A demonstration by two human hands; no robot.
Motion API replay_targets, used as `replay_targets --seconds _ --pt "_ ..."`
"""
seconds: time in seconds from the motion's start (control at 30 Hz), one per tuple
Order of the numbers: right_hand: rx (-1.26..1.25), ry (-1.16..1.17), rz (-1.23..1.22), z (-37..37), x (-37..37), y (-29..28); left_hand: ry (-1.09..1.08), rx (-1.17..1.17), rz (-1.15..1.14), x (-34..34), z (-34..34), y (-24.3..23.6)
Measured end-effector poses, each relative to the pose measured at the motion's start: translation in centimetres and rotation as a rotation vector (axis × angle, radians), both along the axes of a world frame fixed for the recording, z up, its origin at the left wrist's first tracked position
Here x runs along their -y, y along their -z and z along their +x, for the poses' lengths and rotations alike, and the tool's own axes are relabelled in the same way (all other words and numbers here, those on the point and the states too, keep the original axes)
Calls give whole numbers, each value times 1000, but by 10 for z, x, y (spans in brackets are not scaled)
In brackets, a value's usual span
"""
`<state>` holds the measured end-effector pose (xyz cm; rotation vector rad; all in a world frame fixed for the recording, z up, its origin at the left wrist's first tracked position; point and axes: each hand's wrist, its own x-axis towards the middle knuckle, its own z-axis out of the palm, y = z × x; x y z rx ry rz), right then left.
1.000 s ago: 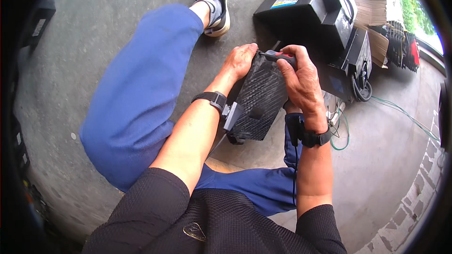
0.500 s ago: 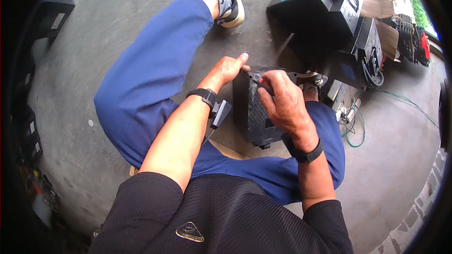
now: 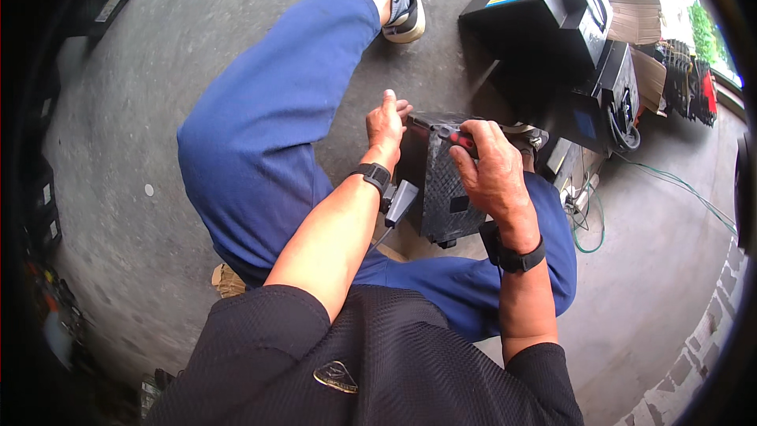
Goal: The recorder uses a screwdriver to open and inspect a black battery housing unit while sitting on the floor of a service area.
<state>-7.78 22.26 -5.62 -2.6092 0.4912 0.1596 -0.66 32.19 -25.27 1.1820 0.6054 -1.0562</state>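
A black box [image 3: 449, 189] with a textured surface stands on the floor between my legs, somewhat tilted. My right hand [image 3: 495, 170] is closed round a tool with a red-and-black handle [image 3: 459, 139], held over the box's upper part. The tool points left toward the box's far edge; its tip is too small to make out. At the box's far left corner is my left hand [image 3: 386, 128], thumb raised and fingers apart. It seems to hold nothing, and I cannot tell whether its fingers touch the box.
Large black machine cases [image 3: 544, 16] are stacked at the far right, with a coiled cable [image 3: 627, 136] on the lower one. Green wires [image 3: 674, 181] trail across the floor beside a power strip [image 3: 582, 197]. Another black box [image 3: 102, 0] stands at the far left.
The box has tilted and turned, so more of its near face shows. My left hand has turned with its thumb upward. The tool in my right hand has swung slightly, showing more red.
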Motion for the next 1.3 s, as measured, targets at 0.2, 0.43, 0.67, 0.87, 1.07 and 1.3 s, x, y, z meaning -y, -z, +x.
replay_targets --seconds 0.2,0.43,0.67,0.87,1.07,1.3 --pt "-24 -6 8 -3 -1 3 25 139 22 3 -11 3" --pt "-77 -199 99 4 17 -6 48 166 34 5 -9 6" --pt "-76 -65 -76 6 1 -19 94 189 50 5 -8 8" --pt "28 -114 -62 0 2 -16 81 213 44 5 -10 8" --pt "-33 5 -113 -2 -2 -20 51 221 64 7 -10 2" --pt "27 -124 -6 -3 4 -15 54 220 23 8 -11 21"
